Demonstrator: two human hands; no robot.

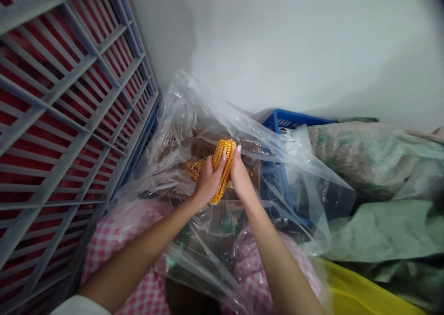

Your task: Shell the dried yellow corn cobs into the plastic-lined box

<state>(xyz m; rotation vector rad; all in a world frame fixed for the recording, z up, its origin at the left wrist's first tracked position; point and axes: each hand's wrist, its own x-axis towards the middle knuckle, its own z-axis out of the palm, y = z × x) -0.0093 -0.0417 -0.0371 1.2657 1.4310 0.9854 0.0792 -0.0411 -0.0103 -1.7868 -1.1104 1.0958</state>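
Observation:
A yellow ear of corn is held between my two hands, its upper end tilted slightly right. My left hand wraps round its left side, thumb pressed on the kernels. On the other side my right hand grips the ear, with its thumb near the top end. Beneath them spreads a clear plastic sheet or bag, draped over my lap. Loose corn kernels lie in a small heap on it, left of the ear. A brown cardboard surface shows through the plastic.
Slatted plastic crates with red contents rise close on the left. A blue crate stands behind on the right, beside stuffed woven sacks. Yellow material lies at lower right. A white wall closes off the back.

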